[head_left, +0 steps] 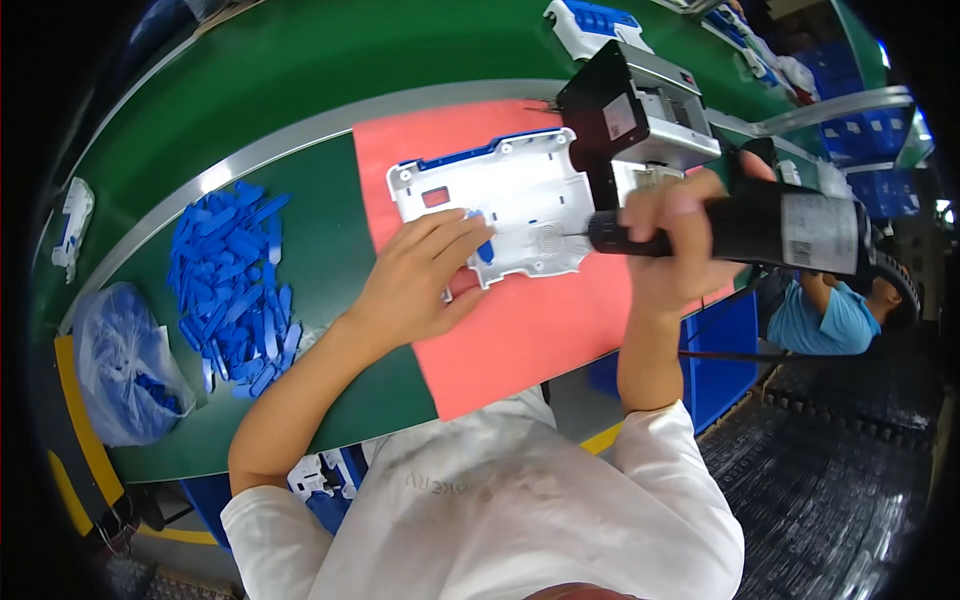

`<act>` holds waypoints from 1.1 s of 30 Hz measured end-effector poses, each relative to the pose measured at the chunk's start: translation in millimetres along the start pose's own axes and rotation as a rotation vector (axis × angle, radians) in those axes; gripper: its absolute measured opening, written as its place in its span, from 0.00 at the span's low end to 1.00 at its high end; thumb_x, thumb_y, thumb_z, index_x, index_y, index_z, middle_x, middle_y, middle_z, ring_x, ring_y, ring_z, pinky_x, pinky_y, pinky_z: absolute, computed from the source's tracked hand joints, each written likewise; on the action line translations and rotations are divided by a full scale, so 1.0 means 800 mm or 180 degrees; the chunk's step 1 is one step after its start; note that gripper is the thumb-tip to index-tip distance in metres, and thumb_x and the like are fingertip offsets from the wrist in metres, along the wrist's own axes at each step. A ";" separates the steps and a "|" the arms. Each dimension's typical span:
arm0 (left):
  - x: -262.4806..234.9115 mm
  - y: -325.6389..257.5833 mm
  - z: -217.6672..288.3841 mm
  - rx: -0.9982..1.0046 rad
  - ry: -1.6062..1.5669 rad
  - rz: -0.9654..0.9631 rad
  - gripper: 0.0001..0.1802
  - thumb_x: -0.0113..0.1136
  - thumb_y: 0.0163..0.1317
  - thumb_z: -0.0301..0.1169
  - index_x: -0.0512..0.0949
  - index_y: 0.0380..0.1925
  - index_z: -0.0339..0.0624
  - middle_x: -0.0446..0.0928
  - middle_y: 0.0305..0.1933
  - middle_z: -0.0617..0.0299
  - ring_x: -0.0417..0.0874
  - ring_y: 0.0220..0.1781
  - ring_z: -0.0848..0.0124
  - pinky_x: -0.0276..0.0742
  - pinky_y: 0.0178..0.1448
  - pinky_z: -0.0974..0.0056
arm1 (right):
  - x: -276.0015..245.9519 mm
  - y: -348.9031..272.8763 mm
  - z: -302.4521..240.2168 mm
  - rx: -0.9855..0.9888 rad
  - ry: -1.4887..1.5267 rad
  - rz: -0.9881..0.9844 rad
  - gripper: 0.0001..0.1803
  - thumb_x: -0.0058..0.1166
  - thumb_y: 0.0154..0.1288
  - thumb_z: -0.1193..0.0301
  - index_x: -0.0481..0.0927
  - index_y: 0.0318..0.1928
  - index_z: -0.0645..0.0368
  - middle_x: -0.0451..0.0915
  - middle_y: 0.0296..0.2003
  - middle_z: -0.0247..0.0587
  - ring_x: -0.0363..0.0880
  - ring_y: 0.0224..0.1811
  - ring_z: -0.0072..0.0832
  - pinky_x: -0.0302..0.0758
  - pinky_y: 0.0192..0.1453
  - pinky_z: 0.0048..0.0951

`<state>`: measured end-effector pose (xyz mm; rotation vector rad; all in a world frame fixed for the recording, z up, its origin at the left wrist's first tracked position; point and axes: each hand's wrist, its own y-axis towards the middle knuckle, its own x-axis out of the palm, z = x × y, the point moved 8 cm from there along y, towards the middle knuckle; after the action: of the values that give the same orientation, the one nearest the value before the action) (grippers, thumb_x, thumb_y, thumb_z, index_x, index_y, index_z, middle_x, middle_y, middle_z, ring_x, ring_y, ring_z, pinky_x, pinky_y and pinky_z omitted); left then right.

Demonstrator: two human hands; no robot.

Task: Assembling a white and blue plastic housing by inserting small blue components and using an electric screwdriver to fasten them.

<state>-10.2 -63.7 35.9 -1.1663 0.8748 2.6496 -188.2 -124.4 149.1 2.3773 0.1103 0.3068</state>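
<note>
Two bare hands work a white plastic housing point(505, 205) lying on a pink mat point(520, 330): the left hand point(425, 275) presses flat, fingers spread, on this light, rigid, likely scratch-prone shell, while the right hand point(675, 240) wraps closed around a black electric screwdriver point(760, 232).

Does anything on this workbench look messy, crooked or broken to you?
Nothing looks broken. The blue plastic strips lie in a loose heap rather than a tray. The white housing sits askew on the pink mat, pinned by the left hand while the right hand holds the black screwdriver to it.
</note>
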 end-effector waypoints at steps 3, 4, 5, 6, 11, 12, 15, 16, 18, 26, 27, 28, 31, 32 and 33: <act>0.001 0.002 -0.003 -0.0091 -0.0077 -0.0063 0.34 0.67 0.46 0.31 0.72 0.57 0.39 0.74 0.56 0.52 0.72 0.59 0.52 0.70 0.61 0.54 | 0.052 -0.012 0.030 0.0069 -0.0196 -0.0385 0.34 0.53 0.57 0.83 0.53 0.62 0.66 0.71 0.19 0.39 0.69 0.14 0.24 0.72 0.22 0.29; -0.001 0.004 -0.003 -0.0129 -0.0131 -0.0025 0.32 0.66 0.48 0.31 0.73 0.56 0.39 0.74 0.54 0.53 0.72 0.57 0.54 0.71 0.60 0.55 | 0.059 -0.013 0.042 0.0124 -0.0112 -0.0423 0.34 0.53 0.56 0.84 0.54 0.62 0.65 0.71 0.19 0.39 0.70 0.14 0.24 0.72 0.22 0.29; -0.001 0.006 -0.003 -0.0153 -0.0124 -0.0033 0.32 0.66 0.48 0.31 0.73 0.56 0.39 0.74 0.54 0.53 0.72 0.57 0.54 0.71 0.60 0.55 | 0.062 -0.014 0.054 0.0178 -0.0031 -0.0460 0.33 0.52 0.56 0.84 0.54 0.61 0.65 0.72 0.19 0.40 0.70 0.14 0.24 0.72 0.22 0.28; 0.000 0.005 -0.002 -0.0095 -0.0199 -0.0066 0.32 0.66 0.48 0.31 0.73 0.56 0.38 0.73 0.53 0.53 0.72 0.56 0.54 0.70 0.59 0.55 | 0.064 -0.016 0.059 0.0076 -0.0098 -0.0543 0.32 0.51 0.55 0.86 0.55 0.61 0.66 0.73 0.19 0.41 0.70 0.14 0.24 0.73 0.23 0.28; 0.003 0.004 -0.006 -0.0051 -0.0262 -0.0032 0.32 0.66 0.47 0.32 0.73 0.56 0.38 0.72 0.53 0.54 0.71 0.55 0.55 0.70 0.58 0.55 | 0.068 -0.019 0.065 0.0145 0.0082 -0.0468 0.32 0.50 0.55 0.87 0.55 0.61 0.65 0.73 0.19 0.41 0.71 0.15 0.24 0.74 0.24 0.28; 0.004 0.004 -0.007 -0.0054 -0.0254 -0.0048 0.32 0.66 0.47 0.32 0.73 0.56 0.38 0.72 0.53 0.54 0.71 0.54 0.55 0.70 0.58 0.55 | 0.067 -0.019 0.067 0.0122 0.0013 -0.0522 0.32 0.50 0.55 0.87 0.55 0.61 0.65 0.73 0.19 0.41 0.71 0.15 0.24 0.74 0.24 0.28; 0.005 0.004 -0.006 -0.0066 -0.0240 -0.0071 0.31 0.66 0.46 0.32 0.74 0.55 0.38 0.72 0.52 0.55 0.71 0.54 0.55 0.70 0.58 0.55 | 0.066 -0.022 0.070 0.0089 -0.0123 -0.0543 0.32 0.50 0.55 0.87 0.55 0.60 0.65 0.73 0.19 0.40 0.71 0.15 0.23 0.73 0.24 0.27; 0.005 0.005 -0.006 -0.0078 -0.0231 -0.0065 0.31 0.66 0.46 0.31 0.75 0.54 0.38 0.72 0.53 0.55 0.71 0.54 0.55 0.70 0.58 0.55 | 0.065 -0.023 0.071 0.0075 -0.0185 -0.0523 0.32 0.51 0.55 0.86 0.56 0.60 0.65 0.73 0.19 0.40 0.71 0.15 0.23 0.73 0.24 0.26; 0.006 0.005 -0.005 -0.0094 -0.0222 -0.0065 0.31 0.65 0.46 0.31 0.75 0.54 0.38 0.72 0.53 0.55 0.71 0.55 0.55 0.70 0.58 0.55 | 0.066 -0.024 0.071 0.0065 -0.0175 -0.0499 0.32 0.51 0.55 0.86 0.56 0.60 0.65 0.73 0.19 0.39 0.71 0.15 0.23 0.72 0.24 0.26; 0.006 0.004 -0.004 -0.0134 -0.0249 0.0007 0.31 0.65 0.46 0.31 0.74 0.54 0.37 0.72 0.52 0.54 0.71 0.54 0.55 0.69 0.58 0.54 | 0.065 -0.025 0.069 0.0057 -0.0140 -0.0486 0.32 0.51 0.54 0.87 0.57 0.59 0.66 0.72 0.17 0.38 0.71 0.15 0.22 0.72 0.24 0.25; 0.006 0.004 -0.004 -0.0123 -0.0254 0.0037 0.30 0.65 0.45 0.31 0.74 0.53 0.37 0.72 0.51 0.53 0.71 0.54 0.55 0.69 0.57 0.54 | 0.066 -0.025 0.068 0.0054 -0.0148 -0.0504 0.32 0.51 0.54 0.87 0.57 0.60 0.66 0.73 0.17 0.38 0.71 0.15 0.22 0.72 0.24 0.25; 0.005 0.004 -0.005 -0.0113 -0.0261 0.0067 0.30 0.65 0.45 0.31 0.74 0.53 0.37 0.72 0.51 0.53 0.72 0.54 0.55 0.69 0.57 0.54 | 0.068 -0.025 0.068 0.0052 -0.0157 -0.0521 0.32 0.52 0.55 0.87 0.57 0.60 0.66 0.73 0.18 0.39 0.71 0.15 0.21 0.72 0.24 0.25; 0.006 0.003 -0.006 -0.0124 -0.0269 0.0063 0.30 0.66 0.45 0.31 0.74 0.52 0.37 0.72 0.51 0.52 0.72 0.53 0.54 0.70 0.57 0.54 | 0.069 -0.027 0.069 0.0006 -0.0184 -0.0540 0.32 0.52 0.55 0.86 0.56 0.60 0.66 0.73 0.18 0.39 0.71 0.15 0.22 0.72 0.24 0.24; 0.007 0.004 -0.007 -0.0133 -0.0275 0.0058 0.30 0.66 0.45 0.31 0.74 0.52 0.37 0.72 0.51 0.52 0.72 0.53 0.54 0.70 0.57 0.54 | 0.070 -0.026 0.068 0.0017 -0.0185 -0.0540 0.32 0.52 0.55 0.86 0.56 0.60 0.66 0.73 0.18 0.39 0.71 0.15 0.22 0.72 0.24 0.24; 0.007 0.003 -0.007 -0.0123 -0.0256 0.0090 0.30 0.66 0.45 0.31 0.75 0.52 0.37 0.72 0.51 0.52 0.72 0.53 0.55 0.70 0.56 0.54 | 0.073 -0.025 0.066 0.0016 -0.0155 -0.0562 0.31 0.52 0.55 0.86 0.56 0.60 0.67 0.73 0.18 0.39 0.71 0.15 0.22 0.72 0.24 0.24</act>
<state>-11.2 -69.4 30.5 -1.0550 0.8362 2.7264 -118.4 -134.5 109.3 2.3588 0.2965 0.1646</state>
